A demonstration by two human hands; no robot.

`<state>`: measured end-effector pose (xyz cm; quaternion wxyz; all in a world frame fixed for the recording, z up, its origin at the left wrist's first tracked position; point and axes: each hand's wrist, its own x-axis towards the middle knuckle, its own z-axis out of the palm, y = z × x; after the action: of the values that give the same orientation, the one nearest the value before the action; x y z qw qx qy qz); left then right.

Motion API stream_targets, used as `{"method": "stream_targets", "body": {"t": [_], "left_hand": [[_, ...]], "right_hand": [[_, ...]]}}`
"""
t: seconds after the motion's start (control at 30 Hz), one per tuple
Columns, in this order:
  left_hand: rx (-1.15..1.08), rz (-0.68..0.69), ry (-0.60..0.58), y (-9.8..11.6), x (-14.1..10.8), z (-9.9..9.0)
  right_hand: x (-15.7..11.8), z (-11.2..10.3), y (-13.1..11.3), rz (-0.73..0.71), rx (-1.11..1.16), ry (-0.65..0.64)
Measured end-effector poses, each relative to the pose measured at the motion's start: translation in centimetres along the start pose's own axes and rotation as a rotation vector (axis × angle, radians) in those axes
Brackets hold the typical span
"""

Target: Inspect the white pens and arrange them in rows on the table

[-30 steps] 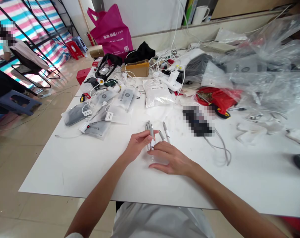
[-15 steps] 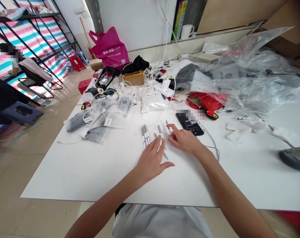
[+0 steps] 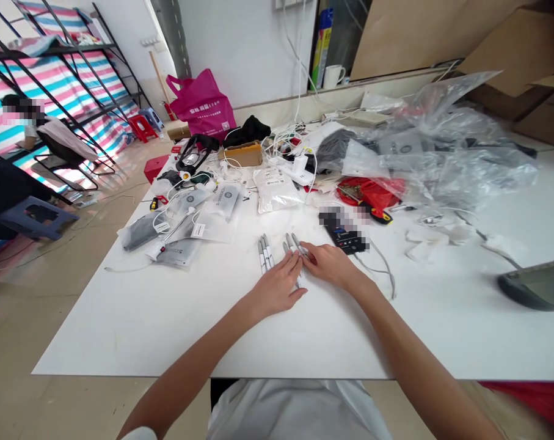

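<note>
Three grey-and-white pens (image 3: pixel 265 253) lie side by side on the white table (image 3: pixel 167 330), left of my hands. A second group of pens (image 3: pixel 290 242) lies just right of them, partly hidden under my fingers. My left hand (image 3: pixel 279 284) rests over the lower part of this second group, its fingers stretched forward and its thumb apart. My right hand (image 3: pixel 325 261) touches the rightmost pen (image 3: pixel 297 242) from the right, fingers bent against it. The two hands meet at the fingertips. A black phone (image 3: pixel 345 232) lies beyond my right hand.
Bagged items (image 3: pixel 176 223) lie at the left. A white packet (image 3: pixel 277 192), a red bag (image 3: pixel 372 190) and clear plastic (image 3: pixel 464 165) stretch along the back. A dark device (image 3: pixel 537 284) sits at the right edge. A person (image 3: pixel 22 116) sits far left.
My right hand has moved left, bringing the rightmost pen close beside the others in its group. My left hand still lies over the pens. The camera view has shifted slightly.
</note>
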<state>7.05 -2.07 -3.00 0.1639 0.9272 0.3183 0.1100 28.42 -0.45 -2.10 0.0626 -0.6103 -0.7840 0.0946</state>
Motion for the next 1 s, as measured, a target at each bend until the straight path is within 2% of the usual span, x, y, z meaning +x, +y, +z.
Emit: {"method": "stream_targets", "body": {"t": [0.17, 0.3, 0.47, 0.7, 1.0], "left_hand": [[-0.057, 0.014, -0.004, -0.3, -0.2, -0.5], [-0.094, 0.035, 0.011, 0.7, -1.7, -0.4], [-0.143, 0.058, 0.044, 1.2, -3.3, -0.1], [-0.194, 0.014, 0.043, 0.8, -2.6, -0.5], [-0.163, 0.008, 0.024, 0.3, -1.7, -0.7]], "right_hand": [[-0.3, -0.4, -0.3, -0.016, 0.024, -0.014], [-2.0, -0.2, -0.7, -0.119, 0.099, -0.024], [-4.1, 1.2, -1.2, -0.155, 0.158, 0.113], [-3.9, 1.9, -1.4, -0.080, 0.256, 0.163], [-3.0, 2.2, -1.3, -0.178, 0.302, 0.209]]}}
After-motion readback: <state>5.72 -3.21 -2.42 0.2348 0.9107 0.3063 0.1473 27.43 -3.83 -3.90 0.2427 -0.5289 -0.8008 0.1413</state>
